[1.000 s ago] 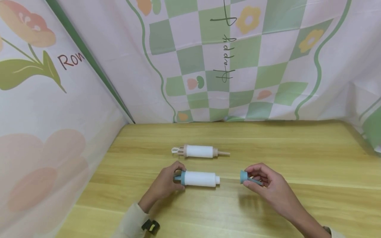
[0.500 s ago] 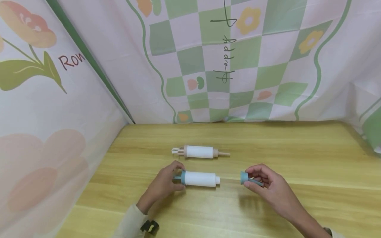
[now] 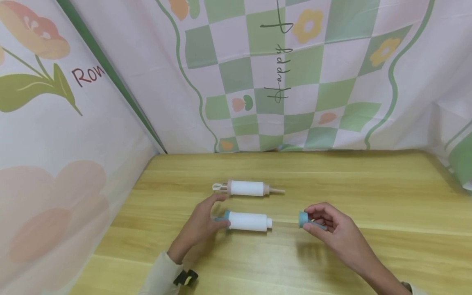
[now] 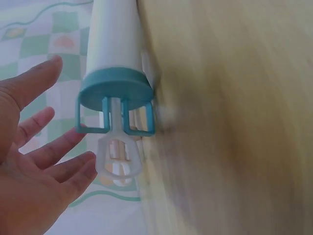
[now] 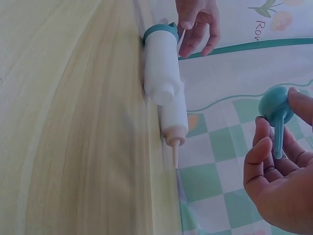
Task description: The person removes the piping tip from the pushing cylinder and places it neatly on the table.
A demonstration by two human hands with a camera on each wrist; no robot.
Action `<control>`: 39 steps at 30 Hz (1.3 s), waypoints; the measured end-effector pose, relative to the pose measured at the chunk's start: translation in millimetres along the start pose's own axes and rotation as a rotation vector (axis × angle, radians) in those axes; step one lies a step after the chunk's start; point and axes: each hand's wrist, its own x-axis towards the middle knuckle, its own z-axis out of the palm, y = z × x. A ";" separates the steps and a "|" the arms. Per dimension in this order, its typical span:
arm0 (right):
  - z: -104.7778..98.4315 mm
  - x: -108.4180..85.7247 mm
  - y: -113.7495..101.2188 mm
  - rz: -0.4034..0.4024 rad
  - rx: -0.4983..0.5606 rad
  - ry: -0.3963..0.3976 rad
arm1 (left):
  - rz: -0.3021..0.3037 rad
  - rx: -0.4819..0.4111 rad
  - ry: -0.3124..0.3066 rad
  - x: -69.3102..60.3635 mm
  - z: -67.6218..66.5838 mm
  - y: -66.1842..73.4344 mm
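Note:
A white syringe-like tube point(image 3: 248, 221) lies on the wooden table. It has a teal collar point(image 4: 116, 85) with two side loops and a translucent pull handle point(image 4: 120, 156). My left hand point(image 3: 199, 221) is beside the collar end, thumb and fingers spread apart; in the left wrist view no grip shows. At the tube's other end is a bare white spout point(image 5: 165, 94). To its right, my right hand point(image 3: 333, 227) pinches a teal nozzle point(image 5: 275, 105) with a rounded cap and narrow stem, above the table. The nozzle is apart from the tube.
A similar syringe-like tube point(image 3: 247, 188) with beige ends and a thin nozzle lies just behind the first, roughly parallel. Patterned cloth point(image 3: 265, 114) hangs at the back edge of the table point(image 3: 368, 176), and more cloth point(image 3: 73, 164) borders the left.
My left hand has loosened from the collar end: its fingers have lifted and spread away. My right hand stays nearly still with the teal nozzle. The tube lies almost unmoved.

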 end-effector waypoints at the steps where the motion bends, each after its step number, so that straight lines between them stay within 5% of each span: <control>1: 0.1 0.3 -0.3 -0.001 0.002 0.001 | 0.019 0.005 0.010 0.7 0.2 0.9; 16: 2.5 1.5 -6.4 0.004 0.044 -0.010 | 0.207 0.035 0.068 8.0 12.9 31.7; 25: 4.0 0.7 -8.3 -0.016 0.047 -0.004 | 0.274 -0.024 0.037 7.4 25.8 58.8; 39: 5.4 4.2 -12.0 -0.023 0.055 -0.018 | 0.439 -0.143 -0.013 29.1 59.7 98.1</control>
